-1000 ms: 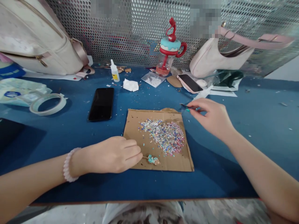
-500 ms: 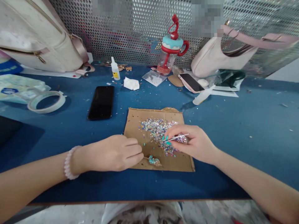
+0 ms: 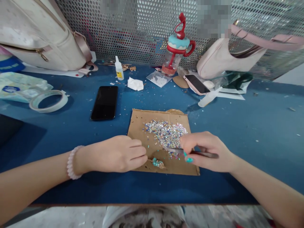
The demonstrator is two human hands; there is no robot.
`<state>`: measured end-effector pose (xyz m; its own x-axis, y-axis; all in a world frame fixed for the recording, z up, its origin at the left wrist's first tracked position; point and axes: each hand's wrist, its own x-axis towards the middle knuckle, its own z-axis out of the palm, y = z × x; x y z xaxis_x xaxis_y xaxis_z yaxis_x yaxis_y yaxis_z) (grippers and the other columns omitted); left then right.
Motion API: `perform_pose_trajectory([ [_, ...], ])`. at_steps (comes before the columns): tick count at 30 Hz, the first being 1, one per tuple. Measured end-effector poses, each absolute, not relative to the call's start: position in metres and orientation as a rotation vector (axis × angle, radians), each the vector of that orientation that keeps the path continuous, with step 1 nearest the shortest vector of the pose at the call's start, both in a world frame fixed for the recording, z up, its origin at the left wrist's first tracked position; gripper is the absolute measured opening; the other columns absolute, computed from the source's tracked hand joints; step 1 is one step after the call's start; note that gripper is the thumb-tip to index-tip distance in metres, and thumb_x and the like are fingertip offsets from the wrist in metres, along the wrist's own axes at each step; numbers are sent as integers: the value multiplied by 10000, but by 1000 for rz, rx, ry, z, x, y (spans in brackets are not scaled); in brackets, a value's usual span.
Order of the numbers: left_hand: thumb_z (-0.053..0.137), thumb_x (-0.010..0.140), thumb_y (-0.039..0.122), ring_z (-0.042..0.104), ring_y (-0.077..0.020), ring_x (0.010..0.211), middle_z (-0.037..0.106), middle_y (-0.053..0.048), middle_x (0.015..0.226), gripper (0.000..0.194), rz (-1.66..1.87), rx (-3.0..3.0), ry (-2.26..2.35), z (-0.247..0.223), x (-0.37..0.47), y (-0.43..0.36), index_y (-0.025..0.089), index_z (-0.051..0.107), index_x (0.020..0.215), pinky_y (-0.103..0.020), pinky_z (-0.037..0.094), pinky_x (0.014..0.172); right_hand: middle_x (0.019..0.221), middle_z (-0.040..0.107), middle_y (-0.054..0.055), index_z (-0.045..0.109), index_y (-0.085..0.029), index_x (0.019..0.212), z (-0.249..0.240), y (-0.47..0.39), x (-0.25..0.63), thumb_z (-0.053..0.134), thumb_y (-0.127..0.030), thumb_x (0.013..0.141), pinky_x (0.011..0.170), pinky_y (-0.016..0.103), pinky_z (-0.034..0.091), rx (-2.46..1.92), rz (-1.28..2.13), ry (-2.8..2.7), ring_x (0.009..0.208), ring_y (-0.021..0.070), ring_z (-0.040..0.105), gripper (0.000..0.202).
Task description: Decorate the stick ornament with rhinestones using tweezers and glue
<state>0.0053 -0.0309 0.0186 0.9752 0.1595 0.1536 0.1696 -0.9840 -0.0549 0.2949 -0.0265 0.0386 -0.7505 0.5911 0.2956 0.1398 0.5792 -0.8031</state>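
My left hand [image 3: 118,154] is closed at the left edge of a cardboard sheet [image 3: 138,125]. Its fingers pinch the thin stem of a small ornament [image 3: 157,163], studded with turquoise stones and ending in a gold-brown tip; the fingertips are hidden. Tweezers [image 3: 174,150] lie in the grip of my right hand [image 3: 207,150], over the cardboard's right side. Their tips point left, at the lower edge of a spread of glittery rhinestones [image 3: 167,131]. Whether anything sits between the tips is too small to tell.
Beyond the cardboard are a black phone [image 3: 104,103], a roll of tape [image 3: 48,101], a small glue bottle [image 3: 119,69], crumpled tissue [image 3: 135,84] and a pink-cased phone [image 3: 196,84]. A lidded cup [image 3: 177,47] and two bags stand against the perforated metal screen.
My right hand has shifted right and slightly down, and the tweezers have turned so their tips now point left, nearer the ornament. The left hand keeps its hold on the stem.
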Motion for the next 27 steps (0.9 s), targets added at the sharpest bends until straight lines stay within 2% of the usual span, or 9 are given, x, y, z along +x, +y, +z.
perform_pose_trajectory([
  [4,368,975,114,488,-153,709,612,-28,868,228,-224,-3059,-262,20,5,-31,154,591,1009,-307,323,559,641,503,-56,485,-190,880,43,-32,296,507,-47,826,459,148,323,-564,1098,-2405,510,42,400,155],
  [9,356,975,108,485,-153,706,612,-29,863,246,-241,-3049,-264,20,6,-31,152,598,992,-309,318,561,581,300,-107,403,-217,895,40,-38,292,414,14,717,446,140,255,-524,1144,-2509,476,38,298,292],
  [18,389,974,130,475,-152,696,602,-29,832,214,-237,-3054,-275,20,7,-31,154,601,988,-300,308,558,595,295,-101,348,-216,851,37,-38,287,375,-14,686,438,166,222,-590,1204,-2565,475,47,272,262],
  [27,409,965,128,481,-154,692,599,-32,811,195,-237,-3042,-263,20,7,-32,155,602,973,-299,317,559,611,309,-90,353,-216,844,36,-36,286,386,-23,723,458,185,242,-620,1220,-2608,492,60,289,231],
])
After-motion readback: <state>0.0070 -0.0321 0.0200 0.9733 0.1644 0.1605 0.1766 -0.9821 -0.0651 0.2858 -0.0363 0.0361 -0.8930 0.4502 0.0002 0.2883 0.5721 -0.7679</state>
